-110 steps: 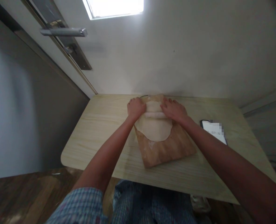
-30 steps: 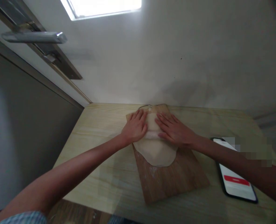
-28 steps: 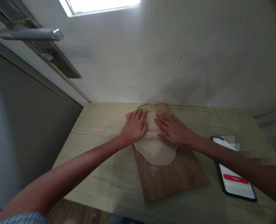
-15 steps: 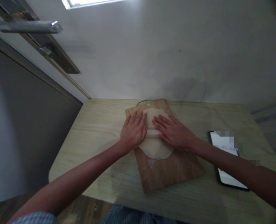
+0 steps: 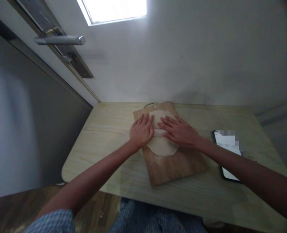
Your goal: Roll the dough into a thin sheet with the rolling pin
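A thin, pale sheet of dough (image 5: 163, 149) lies spread on a wooden cutting board (image 5: 177, 170). Across it runs a pale rolling pin (image 5: 159, 132), of which only a short stretch shows between my hands. My left hand (image 5: 141, 131) rests flat over the pin's left part, fingers stretched forward. Over the right part lies my right hand (image 5: 178, 131), also flat, with its fingers spread and pointing left. The pin's ends are hidden under my palms. A little flour dusts the board below the dough.
The board sits on a light wood-grain table (image 5: 104, 129) pushed against a white door (image 5: 158, 64) with a metal handle (image 5: 61, 40). To the right, partly under my forearm, is a phone (image 5: 227, 152) with its screen lit. A metal loop (image 5: 150, 104) shows at the board's far edge.
The camera view has shifted, so the door's window shows more and my checked clothing is more visible. Both hands still lie flat on the pin, with little visible movement over the dough.
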The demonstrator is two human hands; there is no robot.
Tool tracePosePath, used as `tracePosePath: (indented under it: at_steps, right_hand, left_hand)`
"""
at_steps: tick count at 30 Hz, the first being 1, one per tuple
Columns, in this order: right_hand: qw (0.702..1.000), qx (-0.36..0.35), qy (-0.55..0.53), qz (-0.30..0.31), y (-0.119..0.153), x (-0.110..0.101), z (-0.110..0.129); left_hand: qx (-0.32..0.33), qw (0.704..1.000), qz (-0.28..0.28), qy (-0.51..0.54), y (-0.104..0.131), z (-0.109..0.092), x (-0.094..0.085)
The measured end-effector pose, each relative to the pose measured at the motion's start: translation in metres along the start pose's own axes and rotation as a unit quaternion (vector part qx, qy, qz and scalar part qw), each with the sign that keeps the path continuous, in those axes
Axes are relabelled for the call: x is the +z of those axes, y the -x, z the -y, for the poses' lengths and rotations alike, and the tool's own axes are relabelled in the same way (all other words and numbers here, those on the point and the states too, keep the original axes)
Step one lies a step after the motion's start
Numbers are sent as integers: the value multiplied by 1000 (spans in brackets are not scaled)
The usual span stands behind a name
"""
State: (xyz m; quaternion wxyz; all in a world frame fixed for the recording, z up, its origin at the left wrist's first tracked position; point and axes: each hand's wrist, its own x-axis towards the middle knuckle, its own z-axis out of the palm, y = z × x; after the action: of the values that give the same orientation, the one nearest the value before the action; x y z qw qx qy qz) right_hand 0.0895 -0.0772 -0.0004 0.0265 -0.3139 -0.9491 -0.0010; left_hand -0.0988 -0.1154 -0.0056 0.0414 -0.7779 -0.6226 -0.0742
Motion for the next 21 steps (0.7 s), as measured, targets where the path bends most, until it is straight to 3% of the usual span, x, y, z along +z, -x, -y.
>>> tracePosePath:
  at_steps: [13,21]
  right_hand:
    - [991,104,-62,65,-33,1,-31]
    - [985,112,-74,106,-37,2,-35]
  left_hand:
    - [-132,989,54,34,-56,14,0]
    - [-153,987,52,-4,-56,12,2]
